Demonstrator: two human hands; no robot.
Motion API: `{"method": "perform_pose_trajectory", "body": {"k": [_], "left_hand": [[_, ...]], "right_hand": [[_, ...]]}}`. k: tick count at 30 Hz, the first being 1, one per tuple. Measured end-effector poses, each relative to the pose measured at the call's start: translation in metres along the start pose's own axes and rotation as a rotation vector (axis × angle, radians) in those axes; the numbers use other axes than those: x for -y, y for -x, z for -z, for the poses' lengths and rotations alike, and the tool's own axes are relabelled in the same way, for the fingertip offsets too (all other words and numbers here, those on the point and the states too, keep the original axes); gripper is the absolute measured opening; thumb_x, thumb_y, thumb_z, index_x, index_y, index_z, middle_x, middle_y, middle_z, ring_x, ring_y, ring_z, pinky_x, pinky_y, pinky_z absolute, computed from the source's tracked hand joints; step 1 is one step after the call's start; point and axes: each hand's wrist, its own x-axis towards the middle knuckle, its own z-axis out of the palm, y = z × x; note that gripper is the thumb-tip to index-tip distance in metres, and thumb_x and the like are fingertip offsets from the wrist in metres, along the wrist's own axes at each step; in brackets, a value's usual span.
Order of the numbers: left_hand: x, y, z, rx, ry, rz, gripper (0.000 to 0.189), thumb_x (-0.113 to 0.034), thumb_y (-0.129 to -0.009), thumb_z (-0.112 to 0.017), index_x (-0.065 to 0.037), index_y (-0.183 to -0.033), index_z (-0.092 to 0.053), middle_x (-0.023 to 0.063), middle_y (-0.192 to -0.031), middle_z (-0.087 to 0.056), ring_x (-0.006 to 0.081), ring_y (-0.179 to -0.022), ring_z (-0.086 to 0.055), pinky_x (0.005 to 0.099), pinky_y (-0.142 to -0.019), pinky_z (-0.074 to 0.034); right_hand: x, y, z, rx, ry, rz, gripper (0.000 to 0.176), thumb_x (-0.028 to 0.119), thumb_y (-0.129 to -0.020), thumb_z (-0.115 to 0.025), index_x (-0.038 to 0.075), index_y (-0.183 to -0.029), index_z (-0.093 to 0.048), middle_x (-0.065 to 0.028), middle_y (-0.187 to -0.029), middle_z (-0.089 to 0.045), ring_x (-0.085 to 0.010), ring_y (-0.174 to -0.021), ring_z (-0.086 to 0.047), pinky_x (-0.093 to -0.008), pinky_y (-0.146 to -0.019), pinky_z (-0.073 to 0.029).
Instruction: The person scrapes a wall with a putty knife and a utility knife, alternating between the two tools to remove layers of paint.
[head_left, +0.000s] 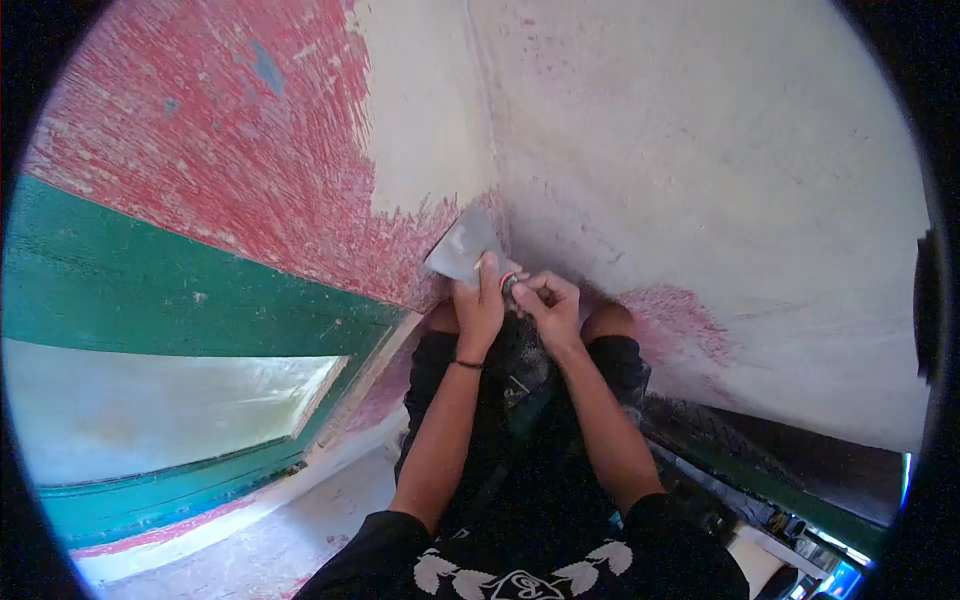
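Note:
My left hand (479,318) is closed on a flat grey plate that looks like a filler scraper (464,246). The thumb presses on its face, which carries pale smears. The plate is tilted in front of the corner where the red-streaked wall (250,150) meets the pale wall (700,180). My right hand (552,312) is closed right beside it, with thumb and fingers pinching a small dark thing with a red edge (508,284). The fingers hide most of that small thing, so its kind cannot be made out.
A green wooden frame (180,290) with a pale panel runs along the left. Patches of red paint (675,322) mark the right wall low down. My knees are close to the corner. At lower right is a dark green ledge (780,480) with blurred items below it.

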Motion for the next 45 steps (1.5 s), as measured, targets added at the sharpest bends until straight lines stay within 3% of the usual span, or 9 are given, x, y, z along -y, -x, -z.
{"method": "perform_pose_trajectory", "body": {"k": [3,8,12,15,22,29,32,38,45], "left_hand": [[-0.002,-0.006,0.002,-0.005,0.02,0.002,0.039,-0.026,-0.105,-0.046,0.005,-0.09,-0.063,0.01,-0.08,-0.069,0.0185,-0.071,-0.067,0.0311,-0.066,-0.052],[-0.018,-0.011,-0.005,0.001,-0.073,-0.029,0.039,-0.024,-0.105,-0.046,0.006,-0.088,-0.062,0.01,-0.079,-0.069,0.0191,-0.071,-0.068,0.0323,-0.065,-0.052],[0.013,0.0,0.011,-0.073,0.017,0.004,0.033,-0.021,-0.102,-0.054,0.007,-0.086,-0.064,0.0096,-0.077,-0.069,0.0193,-0.07,-0.067,0.0336,-0.065,-0.051],[0.006,0.002,0.022,-0.095,-0.14,-0.113,0.03,-0.018,-0.099,-0.058,0.006,-0.083,-0.066,0.0106,-0.073,-0.069,0.0168,-0.065,-0.066,0.0342,-0.062,-0.05],[0.007,-0.003,0.017,-0.189,-0.162,-0.276,0.033,-0.017,-0.098,-0.06,0.007,-0.075,-0.066,0.0133,-0.063,-0.065,0.0194,-0.059,-0.065,0.0365,-0.058,-0.047],[-0.008,0.004,0.031,-0.218,-0.216,-0.39,0.033,-0.018,-0.098,-0.058,0.007,-0.077,-0.065,0.0175,-0.066,-0.066,0.0272,-0.058,-0.065,0.039,-0.055,-0.045],[-0.043,0.006,0.036,-0.199,-0.472,-0.459,0.035,-0.018,-0.099,-0.056,0.006,-0.074,-0.062,0.019,-0.064,-0.062,0.0322,-0.056,-0.061,0.0419,-0.053,-0.042],[-0.044,0.008,0.032,-0.222,-0.255,-0.451,0.037,-0.016,-0.099,-0.055,0.006,-0.069,-0.057,0.0229,-0.06,-0.055,0.0405,-0.056,-0.056,0.0472,-0.051,-0.037],[-0.074,0.002,0.028,-0.113,-0.309,-0.397,0.034,-0.017,-0.099,-0.054,0.007,-0.077,-0.06,0.022,-0.063,-0.057,0.0357,-0.058,-0.059,0.0434,-0.054,-0.041]], "right_hand": [[-0.008,-0.001,-0.008,-0.013,0.013,0.122,0.01,0.007,-0.089,-0.073,-0.002,-0.087,-0.069,-0.0049,-0.086,-0.07,-0.0094,-0.071,-0.062,-0.0249,-0.066,-0.05],[-0.003,-0.009,-0.011,-0.022,-0.112,0.032,0.011,0.006,-0.089,-0.073,-0.001,-0.092,-0.065,-0.0063,-0.097,-0.069,-0.0091,-0.086,-0.063,-0.0263,-0.077,-0.052],[-0.01,0.017,-0.017,0.026,-0.066,0.084,0.016,0.003,-0.088,-0.071,0.001,-0.099,-0.06,-0.0072,-0.103,-0.065,-0.0103,-0.077,-0.061,-0.0248,-0.069,-0.049],[0.012,0.028,-0.035,-0.057,0.223,0.374,0.018,0.002,-0.085,-0.073,0.0,-0.098,-0.06,-0.0091,-0.105,-0.064,-0.0129,-0.08,-0.061,-0.028,-0.071,-0.05],[0.008,0.023,-0.034,-0.012,0.741,0.681,0.032,0.0,-0.083,-0.066,-0.007,-0.115,-0.064,-0.0213,-0.096,-0.068,-0.0272,-0.08,-0.068,-0.0336,-0.074,-0.053],[0.015,0.026,-0.053,-0.001,0.654,0.701,0.039,-0.004,-0.082,-0.062,-0.007,-0.121,-0.064,-0.0228,-0.09,-0.067,-0.0293,-0.075,-0.067,-0.0344,-0.07,-0.052],[0.033,0.024,-0.064,-0.021,0.631,0.704,0.039,-0.004,-0.083,-0.061,-0.007,-0.121,-0.063,-0.0241,-0.094,-0.069,-0.0297,-0.08,-0.069,-0.0339,-0.072,-0.053],[0.033,0.024,-0.063,-0.018,0.627,0.778,0.038,-0.003,-0.084,-0.061,-0.007,-0.122,-0.064,-0.0241,-0.1,-0.07,-0.0301,-0.084,-0.071,-0.0335,-0.075,-0.054],[0.064,0.022,-0.064,-0.008,0.592,0.706,0.037,0.001,-0.083,-0.065,-0.004,-0.12,-0.066,-0.0205,-0.093,-0.071,-0.0269,-0.075,-0.07,-0.033,-0.073,-0.054]]}}
